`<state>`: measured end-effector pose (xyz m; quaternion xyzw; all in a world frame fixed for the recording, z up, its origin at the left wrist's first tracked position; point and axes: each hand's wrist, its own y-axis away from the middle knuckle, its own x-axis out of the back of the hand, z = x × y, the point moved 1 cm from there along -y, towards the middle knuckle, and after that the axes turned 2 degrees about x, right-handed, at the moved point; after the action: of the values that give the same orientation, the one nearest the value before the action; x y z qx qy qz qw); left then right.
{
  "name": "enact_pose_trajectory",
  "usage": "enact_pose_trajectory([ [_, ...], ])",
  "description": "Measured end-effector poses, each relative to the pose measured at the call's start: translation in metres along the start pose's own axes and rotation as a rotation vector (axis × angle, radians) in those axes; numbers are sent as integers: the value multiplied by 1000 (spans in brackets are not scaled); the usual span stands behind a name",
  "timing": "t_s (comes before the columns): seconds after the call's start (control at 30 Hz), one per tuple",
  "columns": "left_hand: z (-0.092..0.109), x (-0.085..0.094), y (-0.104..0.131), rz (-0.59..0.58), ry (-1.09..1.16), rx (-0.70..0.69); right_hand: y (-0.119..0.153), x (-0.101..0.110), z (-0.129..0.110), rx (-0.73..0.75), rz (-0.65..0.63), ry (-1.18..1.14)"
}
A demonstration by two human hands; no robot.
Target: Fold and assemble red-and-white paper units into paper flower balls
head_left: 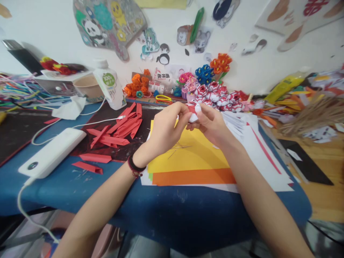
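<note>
Between my two hands, above the sheets, is a small red and white paper flower (192, 111). My left hand (168, 123) pinches it from the left, thumb and fingertips pressed to the paper. From the right, my right hand (211, 123) grips the same flower, with its fingers partly hiding it. Below lie a yellow paper sheet (188, 157) and an orange sheet (193, 177) on white paper (264, 168). Several finished red and white flowers (217, 95) are heaped just behind my hands. To the left, folded red paper strips (125, 125) lie in a loose pile.
A white power bank (52, 154) with cables lies at the left, near a white bottle (110, 86) and a paper cup (87, 86). Yellow scissors (163, 98) rest behind my left hand. Brown stems (313, 113) and a black tablet-like slab (306, 161) are at the right.
</note>
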<state>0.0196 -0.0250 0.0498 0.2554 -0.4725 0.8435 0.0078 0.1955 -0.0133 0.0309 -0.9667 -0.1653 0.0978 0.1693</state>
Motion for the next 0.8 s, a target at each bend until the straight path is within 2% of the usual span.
enact_pose_trajectory([
  [0.1,1,0,1,4,-91,-71,0,0,0,-12,-16,18],
  [0.3,2,4,1,-33,-155,-52,1,1,-3,-16,-37,24],
  [0.47,2,4,0,-50,-265,-126,1,1,-3,-35,-60,16],
  [0.57,3,3,0,-49,-302,-147,2,0,-1,-51,-117,-9],
  [0.7,3,2,1,-9,-261,-120,3,-4,-1,-58,-163,3],
  [0.8,2,6,-1,10,-123,-41,3,-5,-2,-47,-154,14],
])
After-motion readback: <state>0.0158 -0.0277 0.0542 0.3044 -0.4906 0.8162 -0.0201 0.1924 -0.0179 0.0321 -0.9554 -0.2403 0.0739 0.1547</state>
